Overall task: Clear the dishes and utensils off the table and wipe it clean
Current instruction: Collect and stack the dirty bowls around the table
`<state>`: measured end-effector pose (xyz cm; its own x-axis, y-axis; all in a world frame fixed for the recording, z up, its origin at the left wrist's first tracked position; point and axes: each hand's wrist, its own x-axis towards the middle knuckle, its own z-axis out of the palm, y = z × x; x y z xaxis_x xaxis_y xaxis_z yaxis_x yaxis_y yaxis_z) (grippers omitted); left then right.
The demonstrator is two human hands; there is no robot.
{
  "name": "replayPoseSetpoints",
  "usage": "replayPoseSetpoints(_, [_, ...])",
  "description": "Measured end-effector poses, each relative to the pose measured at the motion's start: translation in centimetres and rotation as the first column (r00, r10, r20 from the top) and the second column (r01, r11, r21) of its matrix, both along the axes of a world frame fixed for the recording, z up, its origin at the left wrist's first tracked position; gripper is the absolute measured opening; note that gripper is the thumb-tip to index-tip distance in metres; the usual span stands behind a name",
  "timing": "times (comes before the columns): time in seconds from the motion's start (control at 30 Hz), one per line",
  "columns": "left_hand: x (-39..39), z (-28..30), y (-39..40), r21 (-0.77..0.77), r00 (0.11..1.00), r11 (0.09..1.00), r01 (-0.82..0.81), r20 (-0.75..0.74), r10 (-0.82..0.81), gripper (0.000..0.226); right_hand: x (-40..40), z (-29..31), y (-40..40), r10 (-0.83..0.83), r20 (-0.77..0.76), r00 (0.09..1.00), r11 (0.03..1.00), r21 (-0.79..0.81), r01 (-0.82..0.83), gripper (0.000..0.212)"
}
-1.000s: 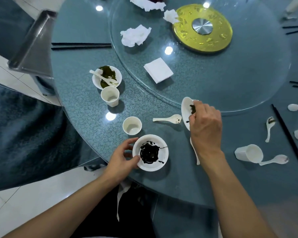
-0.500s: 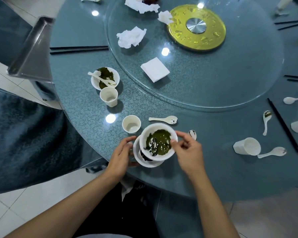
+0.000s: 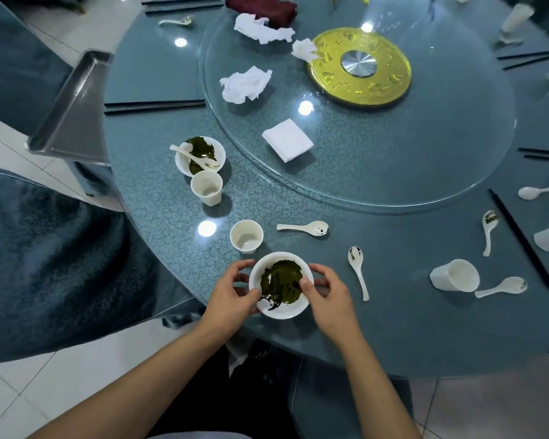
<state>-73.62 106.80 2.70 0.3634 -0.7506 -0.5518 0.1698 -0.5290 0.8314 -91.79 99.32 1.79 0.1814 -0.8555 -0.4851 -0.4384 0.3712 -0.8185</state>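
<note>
Two white bowls are nested as a stack [image 3: 281,285] near the table's front edge, the top one smeared with dark green residue. My left hand [image 3: 233,294] grips the stack's left rim and my right hand [image 3: 328,294] grips its right rim, thumb over the edge. A white cup [image 3: 246,236] stands just behind the stack. Two soiled white spoons [image 3: 303,228] [image 3: 358,270] lie to the right. Further left sit another dirty bowl with a spoon [image 3: 200,156] and a second cup [image 3: 206,187].
A metal tray [image 3: 73,106] rests at the table's left edge. Black chopsticks [image 3: 154,106] lie beside it. The glass turntable [image 3: 425,172] carries crumpled tissues [image 3: 246,84], a folded napkin [image 3: 287,140] and a gold disc [image 3: 358,68]. At right lie a tipped cup [image 3: 455,275], spoons and chopsticks [image 3: 522,240].
My right hand carried the green-smeared bowl from the turntable's edge and set it into the bowl my left hand held. Both hands now grip the nested stack.
</note>
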Motion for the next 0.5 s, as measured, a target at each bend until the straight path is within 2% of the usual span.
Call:
replayPoseSetpoints(0.1, [0.8, 0.2, 0.9, 0.022, 1.000, 1.000, -0.012, 0.007, 0.012, 0.050, 0.9, 0.1, 0.2, -0.001, 0.005, 1.000, 0.999, 0.053, 0.001, 0.029])
replayPoseSetpoints(0.3, [4.7, 0.2, 3.5, 0.072, 0.990, 0.994, -0.086, 0.118, 0.077, 0.048, 5.5, 0.1, 1.9, 0.053, 0.090, 0.994, 0.993, 0.097, -0.062, 0.020])
replayPoseSetpoints(0.5, [10.8, 0.7, 4.8, 0.096, 0.966, 0.978, -0.184, 0.204, 0.162, 0.044, 12.4, -0.2, 3.1, 0.137, 0.114, 0.984, 0.983, 0.109, -0.149, 0.025])
